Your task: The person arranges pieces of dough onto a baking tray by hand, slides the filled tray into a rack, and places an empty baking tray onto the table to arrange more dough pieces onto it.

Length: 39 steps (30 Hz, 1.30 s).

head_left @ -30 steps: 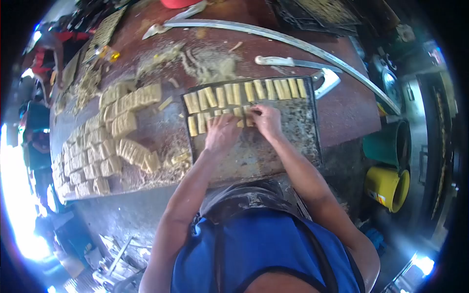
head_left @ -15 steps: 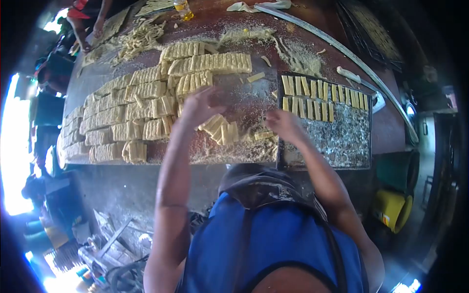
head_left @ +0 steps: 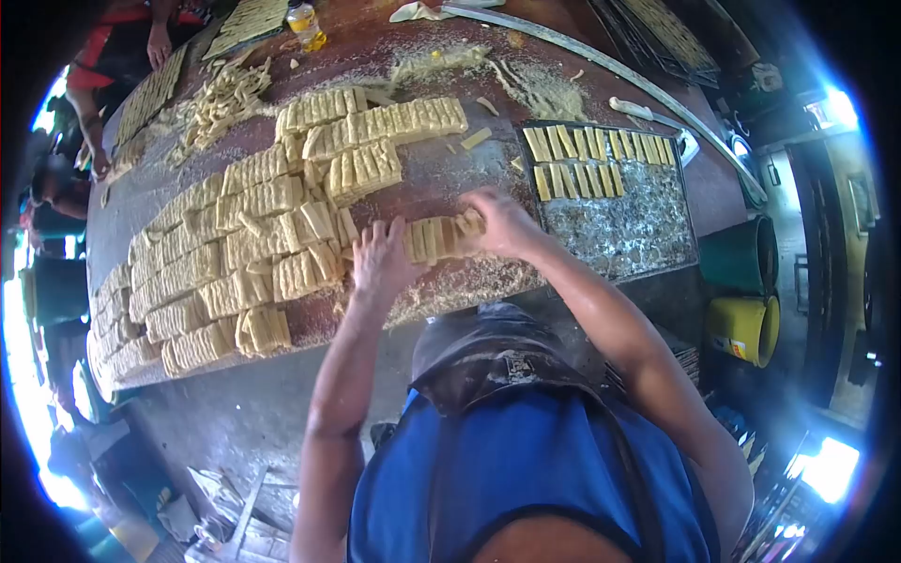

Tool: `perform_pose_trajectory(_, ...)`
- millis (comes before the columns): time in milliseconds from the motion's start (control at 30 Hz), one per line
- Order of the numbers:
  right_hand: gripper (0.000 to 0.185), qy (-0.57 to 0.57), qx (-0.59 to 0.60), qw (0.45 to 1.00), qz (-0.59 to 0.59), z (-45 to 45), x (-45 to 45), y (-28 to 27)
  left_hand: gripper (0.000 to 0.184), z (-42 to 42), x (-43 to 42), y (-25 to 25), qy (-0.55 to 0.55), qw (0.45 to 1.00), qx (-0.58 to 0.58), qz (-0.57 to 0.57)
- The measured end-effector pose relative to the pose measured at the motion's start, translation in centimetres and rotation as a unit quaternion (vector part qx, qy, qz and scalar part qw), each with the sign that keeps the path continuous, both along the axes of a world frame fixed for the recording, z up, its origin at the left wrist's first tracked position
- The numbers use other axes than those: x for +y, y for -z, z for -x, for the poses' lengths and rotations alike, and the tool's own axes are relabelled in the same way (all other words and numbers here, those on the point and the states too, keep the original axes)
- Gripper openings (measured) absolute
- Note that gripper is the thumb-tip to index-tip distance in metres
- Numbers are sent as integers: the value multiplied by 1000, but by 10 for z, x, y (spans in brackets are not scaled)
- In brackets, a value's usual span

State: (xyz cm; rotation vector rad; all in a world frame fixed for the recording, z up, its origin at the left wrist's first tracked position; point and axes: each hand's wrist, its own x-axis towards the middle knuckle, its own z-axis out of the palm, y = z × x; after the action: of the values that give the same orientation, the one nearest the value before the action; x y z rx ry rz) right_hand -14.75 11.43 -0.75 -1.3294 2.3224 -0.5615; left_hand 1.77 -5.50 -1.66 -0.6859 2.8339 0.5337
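Note:
A short row of pale dough strips [head_left: 432, 240] lies between my two hands near the front of the table. My left hand [head_left: 383, 261] presses against the left end of the row, fingers bent over the table. At the other end, my right hand [head_left: 504, 228] curls round the last strips, its fingers partly hiding them. To the left spread several stacked rows of dough strips [head_left: 258, 202]. On the right is a dark baking tray [head_left: 648, 225] dusted with flour, with two lines of separate strips [head_left: 582, 178] along its far side.
Loose dough scraps [head_left: 230, 98] and scattered flour [head_left: 554, 98] lie farther back. A bottle of yellow liquid [head_left: 305, 26] stands at the far edge. A long pale bar [head_left: 601, 61] and a scraper-like tool [head_left: 648, 113] lie beyond the tray. Another person's hand [head_left: 99, 161] reaches in from the left.
My hands have come down onto the dough strips from either side. The right hand has moved left, away from the tray's edge. The strips between my hands now stand in a tidier row.

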Motion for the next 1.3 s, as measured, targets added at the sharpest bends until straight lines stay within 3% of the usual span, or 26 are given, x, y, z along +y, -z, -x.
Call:
perform_pose_trajectory(33, 77, 107, -51, 993, -13, 5, 7, -9, 100, -4, 8, 4, -33, 999, 29, 7)
perform_pose_trajectory(67, 75, 148, 7, 989, 5, 18, 16, 19, 97, -7, 12, 9, -53, 998, 46, -7)
perform_pose_trajectory(100, 75, 157, 8, 988, 1, 13, 15, 12, 97, -9, 16, 13, -43, 998, 45, -12)
perform_pose_trajectory(167, 62, 237, -208, 937, -154, 4, 2, -14, 94, -8, 22, 16, -30, 991, 121, 43)
perform_pose_trajectory(233, 62, 219, -65, 971, -65, 7, 0, 35, 91, -1, 26, 13, 2, 981, 192, 38)
perform_pose_trajectory(300, 51, 220, -169, 954, -117, 6, -12, 26, 88, 5, 30, 14, 48, 985, 163, 34)
perform_pose_trajectory(433, 42, 254, -120, 952, -123, -15, -21, 17, 82, 10, 39, 18, 5, 983, 182, 31)
perform_pose_trajectory(533, 36, 289, -257, 918, -83, -21, -22, 26, 81, 8, 43, 22, -5, 981, 191, 34)
perform_pose_trajectory(600, 38, 276, -256, 925, -49, -22, -27, 41, 81, 8, 41, 22, -16, 980, 192, 39)
perform_pose_trajectory(667, 40, 260, -256, 931, -17, -22, -29, 50, 90, 9, 41, 23, -18, 985, 168, 40)
perform_pose_trajectory(733, 47, 176, -111, 977, -36, -23, -29, 35, 96, 11, 41, 9, -23, 991, 129, 23)
perform_pose_trajectory(767, 47, 176, -108, 978, -35, -16, -29, 41, 101, 14, 41, 1, -20, 996, 92, 2)
perform_pose_trajectory(800, 51, 182, -198, 963, -31, -5, -27, 54, 112, 15, 40, -10, -8, 997, 73, -10)
perform_pose_trajectory(833, 55, 189, -284, 940, -28, 8, -17, 60, 110, 15, 37, -5, -19, 991, 125, -38)
perform_pose_trajectory(867, 61, 153, -277, 949, 11, 20, 0, 27, 107, 17, 32, 1, -28, 981, 177, -69)
perform_pose_trajectory(933, 55, 208, -263, 941, 47, 58, 41, 33, 101, 13, 24, 11, -41, 948, 301, -91)
perform_pose_trajectory(967, 49, 249, -260, 929, 86, 78, 62, 35, 85, 14, 28, 4, -62, 940, 328, -68)
perform_pose_trajectory(1000, 53, 257, -413, 869, 91, 98, 90, -9, 70, 19, 30, 2, -68, 923, 376, -33)
perform_pose_trajectory(1033, 55, 273, -386, 875, 104, 126, 120, -14, 56, 28, 43, -5, -118, 917, 380, -34)
perform_pose_trajectory(1133, 57, 324, -103, 940, -35, 196, 190, -33, 46, 80, 92, -8, -177, 907, 376, -69)
perform_pose_trajectory(1167, 57, 318, -108, 942, -32, 212, 204, -22, 43, 104, 107, 3, -138, 918, 363, -80)
perform_pose_trajectory(1233, 52, 275, 94, 956, -41, 238, 228, 11, 38, 156, 144, -2, -65, 936, 339, -75)
perform_pose_trajectory(1300, 51, 262, 13, 964, -50, 240, 232, 8, 34, 201, 189, -9, -10, 949, 310, -58)
